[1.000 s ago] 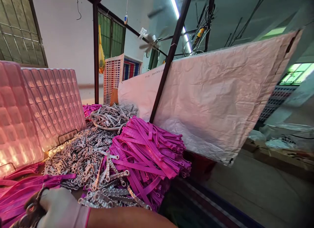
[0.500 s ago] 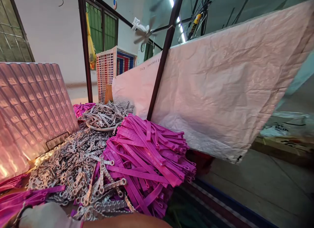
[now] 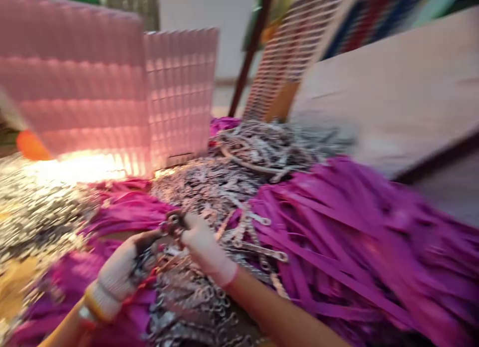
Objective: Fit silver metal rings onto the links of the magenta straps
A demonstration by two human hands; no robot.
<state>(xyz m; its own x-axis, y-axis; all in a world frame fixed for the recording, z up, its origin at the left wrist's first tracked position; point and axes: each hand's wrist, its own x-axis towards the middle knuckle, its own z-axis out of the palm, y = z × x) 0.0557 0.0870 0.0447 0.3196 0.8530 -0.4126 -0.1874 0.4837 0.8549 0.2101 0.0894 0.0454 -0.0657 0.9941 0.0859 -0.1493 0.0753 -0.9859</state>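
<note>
The picture is blurred by motion. My left hand [image 3: 119, 273] and my right hand [image 3: 204, 247], both in white gloves, meet over a heap of small silver metal links [image 3: 209, 192]. Together the fingers pinch a small metal link piece [image 3: 172, 224], with a red cord running below the left hand. A big pile of magenta plastic straps [image 3: 337, 227] lies just right of my right hand. More magenta straps [image 3: 123, 207] lie under and left of my left hand.
Ribbed pink translucent trays [image 3: 112, 92] stand upright at the back left with a bright light at their base. A round dish of metal parts [image 3: 262, 147] sits behind the heap. A white woven sack [image 3: 392, 97] hangs at the right. Glittering metal bits [image 3: 33, 212] cover the far left.
The camera has swung down and left, so both hands now sit in the middle of the view. The left hand has come into sight, joined to the right on a metal link piece.
</note>
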